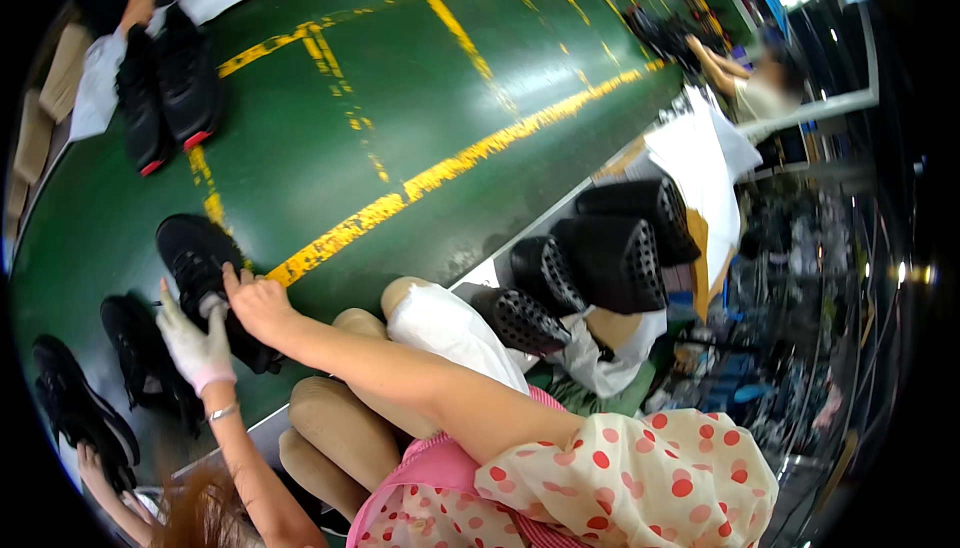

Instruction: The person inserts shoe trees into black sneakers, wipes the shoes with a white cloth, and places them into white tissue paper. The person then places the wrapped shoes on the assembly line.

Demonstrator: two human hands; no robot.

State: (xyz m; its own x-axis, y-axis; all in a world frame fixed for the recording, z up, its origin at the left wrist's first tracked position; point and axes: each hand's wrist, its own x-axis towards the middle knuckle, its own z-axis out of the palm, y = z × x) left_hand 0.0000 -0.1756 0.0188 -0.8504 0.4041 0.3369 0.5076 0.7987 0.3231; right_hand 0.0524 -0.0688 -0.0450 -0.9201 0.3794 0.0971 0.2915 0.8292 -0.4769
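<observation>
Black shoe under curled fingers

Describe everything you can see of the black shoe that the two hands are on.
The black shoe is a lace-up sneaker, matt and dark all over, lying on the green conveyor belt beside a yellow painted line. Its toe points up and away from the person. The left hand, in a white glove, grips its near end from the left, and the bare right hand presses on it from the right. Its sole is hidden. More black shoes lie just to its left.
</observation>
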